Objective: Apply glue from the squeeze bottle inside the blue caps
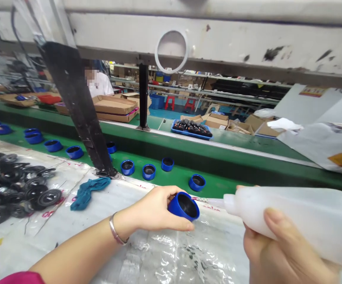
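My left hand (162,211) is closed around a blue round cup-like part (175,206) with a black inside, tilted toward the right. In my right hand (277,240) lies a white squeeze bottle (301,221), held sideways with fingers wrapped round it. Its thin nozzle (214,202) points left and reaches the rim of the blue part; whether the tip touches cannot be made out. More blue parts of the same kind, such as one nearby (197,182), stand on the green belt (183,187) beyond my hands.
A heap of black ring-shaped parts (14,185) lies at left on the plastic-covered table (147,260), beside a teal cloth (90,192). A black post (76,102) rises from the table edge. Across the belt are a blue tray (188,134), cardboard boxes (114,104) and a person (101,85).
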`<state>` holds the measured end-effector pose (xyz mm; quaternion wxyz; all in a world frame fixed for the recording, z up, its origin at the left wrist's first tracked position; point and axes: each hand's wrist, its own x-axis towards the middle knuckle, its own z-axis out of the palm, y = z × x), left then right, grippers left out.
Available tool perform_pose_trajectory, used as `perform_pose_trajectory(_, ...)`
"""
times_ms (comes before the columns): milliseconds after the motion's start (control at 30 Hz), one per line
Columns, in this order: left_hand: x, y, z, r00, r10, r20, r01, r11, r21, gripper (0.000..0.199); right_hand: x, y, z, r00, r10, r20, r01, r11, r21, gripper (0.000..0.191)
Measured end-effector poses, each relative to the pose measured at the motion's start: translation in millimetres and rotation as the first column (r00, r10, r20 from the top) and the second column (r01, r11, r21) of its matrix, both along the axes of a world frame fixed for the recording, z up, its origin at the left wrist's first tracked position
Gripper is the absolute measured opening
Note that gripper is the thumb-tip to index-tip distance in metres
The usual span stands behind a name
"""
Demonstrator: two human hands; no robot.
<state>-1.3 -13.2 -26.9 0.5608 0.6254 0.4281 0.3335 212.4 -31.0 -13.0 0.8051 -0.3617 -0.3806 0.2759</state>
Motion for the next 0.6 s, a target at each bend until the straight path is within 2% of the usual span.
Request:
perform_pose_trajectory(167,-4.2,-0.5,6.9,1.000,-0.017,0.004,0.017,1.000,0.006,0.054,-17.7,5.2,3.7,0.999,-0.042,-0.010,0.043,0.997,0.060,0.036)
perform_pose_trajectory(333,-8.6,0.0,10.4,0.999,0.008,-0.054,-0.005,0.999,0.042,0.046,-15.4,6.4,-0.2,0.998,-0.030,0.059,0.022,0.991,0.135,0.027)
perform_pose_trajectory(600,-9.6,-1.6,15.0,0.992,0.006,-0.125,0.001,0.999,0.053,0.045,-15.8,6.6,-2.7,0.995,0.005,0.096,-0.015,0.994,0.106,0.027)
